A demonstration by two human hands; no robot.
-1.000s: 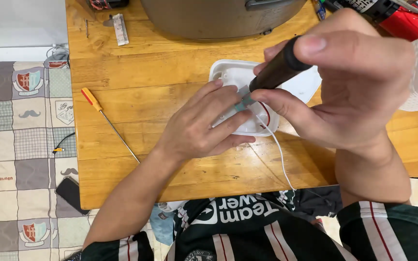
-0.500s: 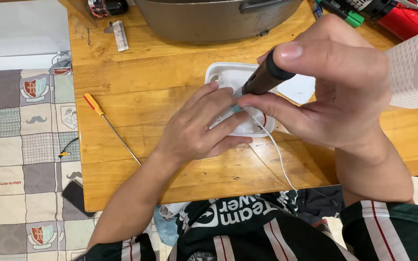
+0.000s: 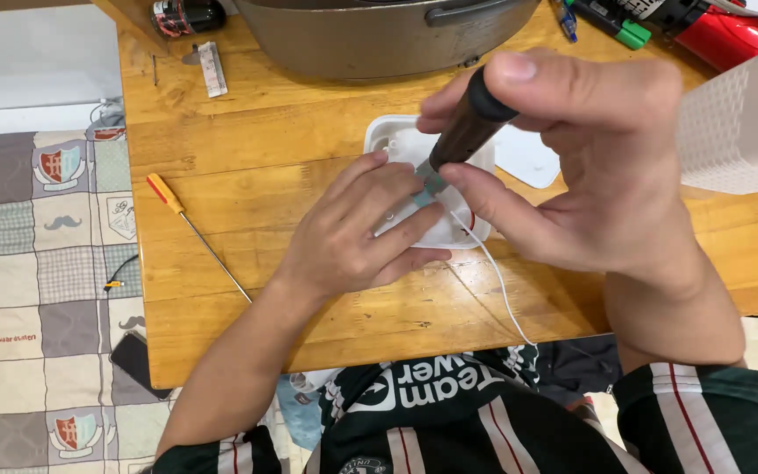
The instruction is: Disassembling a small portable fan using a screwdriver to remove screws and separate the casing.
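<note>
Tilting more upright than a moment ago, the dark-handled screwdriver (image 3: pixel 467 132) sits pinched in the right hand (image 3: pixel 589 167)'s closed grip; the left hand (image 3: pixel 353 233) presses flat, holding nothing, on the white rounded plastic casing (image 3: pixel 396 140).

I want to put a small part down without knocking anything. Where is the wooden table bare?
Bare wood lies between the orange-handled screwdriver and the left hand, and along the near edge of the table left of the white cable. It is crowded at the white casing under both hands, the right hand with its dark-handled tool, and by the metal pot.
</note>
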